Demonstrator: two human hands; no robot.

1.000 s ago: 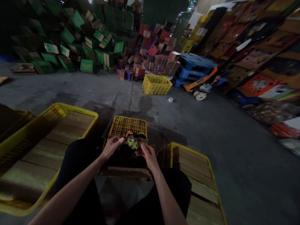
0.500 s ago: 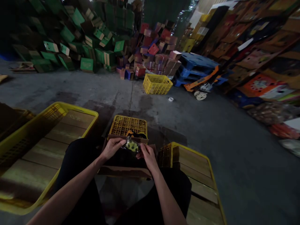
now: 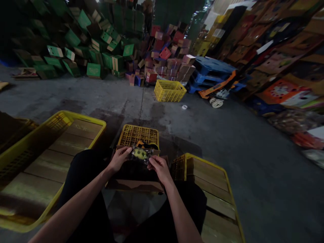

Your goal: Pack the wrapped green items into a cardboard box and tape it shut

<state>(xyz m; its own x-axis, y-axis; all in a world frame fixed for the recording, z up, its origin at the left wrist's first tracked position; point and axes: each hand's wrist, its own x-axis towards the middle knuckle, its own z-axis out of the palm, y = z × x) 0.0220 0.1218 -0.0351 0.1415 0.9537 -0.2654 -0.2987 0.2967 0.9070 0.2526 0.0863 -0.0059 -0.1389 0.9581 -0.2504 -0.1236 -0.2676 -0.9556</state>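
Between my hands is a small yellow-green piece with dark spots in a clear plastic bag (image 3: pixel 140 154). My left hand (image 3: pixel 120 158) pinches the bag's left end between thumb and fingers. On the other end, my right hand (image 3: pixel 158 166) grips the plastic with its fingertips. Both hands are above an open cardboard box (image 3: pixel 134 185) between my knees, its inside too dark to make out. Just behind the bag, an orange and black tape dispenser-like object (image 3: pixel 144 145) rests on an upturned yellow crate (image 3: pixel 138 133).
Yellow crates packed with flat cardboard boxes stand at my left (image 3: pixel 87 118) and right (image 3: pixel 225 172). Farther off are another yellow crate (image 3: pixel 170 91), a white roll (image 3: pixel 184 107), blue pallets (image 3: pixel 214 67) on an orange pallet jack (image 3: pixel 219 89), and heaped green boxes (image 3: pixel 94 70).
The bag has been stretched flatter and turned more level. My left hand has shifted slightly left and up, while my right hand stays near the same spot.
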